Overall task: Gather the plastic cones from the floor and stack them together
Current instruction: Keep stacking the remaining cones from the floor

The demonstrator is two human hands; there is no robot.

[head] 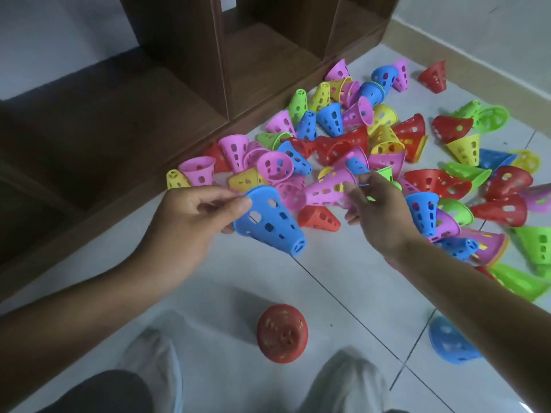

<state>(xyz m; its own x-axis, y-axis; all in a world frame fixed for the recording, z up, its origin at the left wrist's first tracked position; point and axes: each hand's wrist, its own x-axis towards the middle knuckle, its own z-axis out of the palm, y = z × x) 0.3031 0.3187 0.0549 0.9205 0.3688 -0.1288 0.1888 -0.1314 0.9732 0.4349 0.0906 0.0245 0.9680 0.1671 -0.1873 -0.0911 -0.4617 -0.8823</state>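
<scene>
**Blue cone held up, big pile of cones spread over the tiles**

Head view, the only one here. A blue cone [269, 223] is pinched at its wide rim by the left hand [190, 222], thumb and fingers curled onto the rim, and it's held in the air above the floor [343, 281], tipped so the narrow end points down and to the right. The right hand [374, 208] is stretched out toward the pile, fingers loosely spread and relaxed. A pink cone [326, 189] lying on its side is right at its fingertips; whether it's actually being touched can't be told, but nothing is seen gripped in that hand.

The pile of cones [372, 144] in pink, yellow, green, blue and red is scattered across the far and right parts of the floor, most of them tipped on their sides, some overlapping. It's packed up against the base of a dark wooden shelf unit [208, 70] along the far left edge of the floor. A small red cone [318, 218] is lying on its side between the two hands.

Nearer the bottom, a red cone [281, 333] is standing by itself on the tiles, seen from above. Another blue one [453, 341] is partly hidden under the right forearm. Two feet in pale slippers [343, 380] are visible at the bottom edge, blurred.
</scene>
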